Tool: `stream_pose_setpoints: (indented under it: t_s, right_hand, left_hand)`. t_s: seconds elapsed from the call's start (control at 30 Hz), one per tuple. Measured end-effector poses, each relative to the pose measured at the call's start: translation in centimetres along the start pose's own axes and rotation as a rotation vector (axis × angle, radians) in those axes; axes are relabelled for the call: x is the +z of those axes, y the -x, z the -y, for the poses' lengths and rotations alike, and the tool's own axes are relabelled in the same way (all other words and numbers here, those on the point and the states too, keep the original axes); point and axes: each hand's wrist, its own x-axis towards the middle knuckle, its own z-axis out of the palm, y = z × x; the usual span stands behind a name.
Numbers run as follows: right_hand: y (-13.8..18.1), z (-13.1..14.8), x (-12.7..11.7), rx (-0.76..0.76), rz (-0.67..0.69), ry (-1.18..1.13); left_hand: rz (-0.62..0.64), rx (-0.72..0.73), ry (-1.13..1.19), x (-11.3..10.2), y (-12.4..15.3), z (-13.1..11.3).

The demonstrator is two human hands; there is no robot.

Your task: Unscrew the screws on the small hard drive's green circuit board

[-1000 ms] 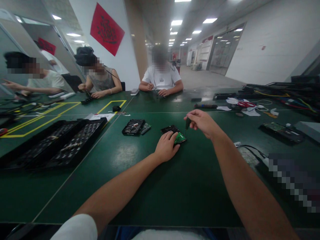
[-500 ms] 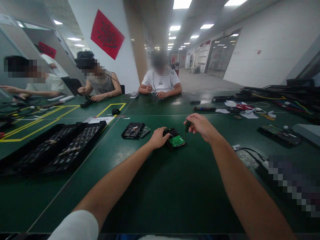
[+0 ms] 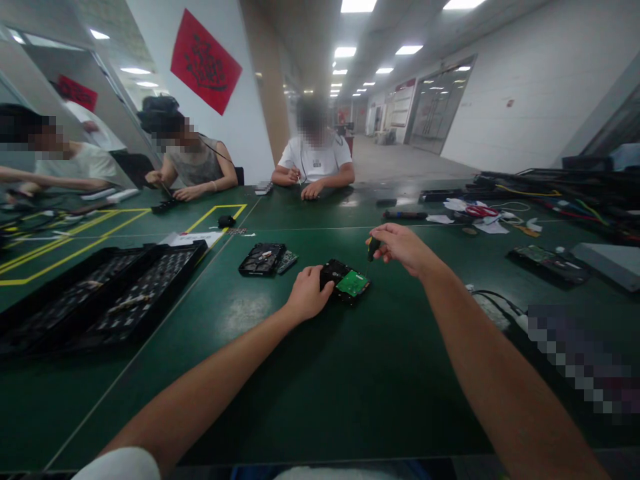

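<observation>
A black hard drive (image 3: 331, 272) with a green circuit board (image 3: 353, 283) facing up lies on the table in front of me. My left hand (image 3: 309, 293) grips its left side, fingers along the far edge and thumb at the near edge. In my right hand (image 3: 403, 249) is a screwdriver (image 3: 373, 249) with a dark handle, held upright between thumb and fingers. Its thin shaft points down to the right edge of the board; whether the tip sits on a screw is too small to tell.
Left of the drive lie another hard drive (image 3: 261, 259) and a loose circuit board (image 3: 287, 261). Long black trays (image 3: 193, 257) stand farther left. To the right are a third drive (image 3: 547, 263), cables (image 3: 540, 187) and a grey box (image 3: 607, 263). Several people sit across the green table (image 3: 320, 393).
My left hand has shifted toward me on the drive, its thumb now at the near side. The screwdriver stays by the board's right edge. The whole view has turned slightly right.
</observation>
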Motion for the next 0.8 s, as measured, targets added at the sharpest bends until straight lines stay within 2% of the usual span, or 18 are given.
stream_pose_setpoints:
  t_s: [0.07,0.2,0.3,0.43,0.57,0.67,0.8]
  right_hand:
    - [-0.2,-0.1,-0.1,0.015,0.002,-0.014]
    - [-0.4,0.2,-0.3,0.02,0.016,-0.021]
    - [-0.3,0.4,-0.3,0.019,0.0,-0.047]
    - [-0.2,0.3,-0.2,0.014,0.006,-0.102]
    - [-0.4,-0.1,-0.1,0.015,0.022,-0.042]
    - [-0.5,-0.4,-0.2,0.017,0.032,-0.019]
    - [-0.6,-0.5,-0.1,0.027,0.006,-0.042]
  left_hand:
    - [-0.027,0.016,-0.041,-0.1,1.6,-0.5]
    - [0.005,0.079,-0.114,-0.5,4.5,-1.5]
    - [0.034,0.103,-0.132,-1.1,5.4,-1.7]
    - [0.096,0.172,-0.088,-1.9,3.6,-0.5]
    - [0.266,0.33,0.035,-2.4,0.6,1.5]
    - [0.256,0.321,0.054,-2.3,-0.2,1.8]
    - [0.188,0.244,-0.024,-1.4,1.4,0.0]
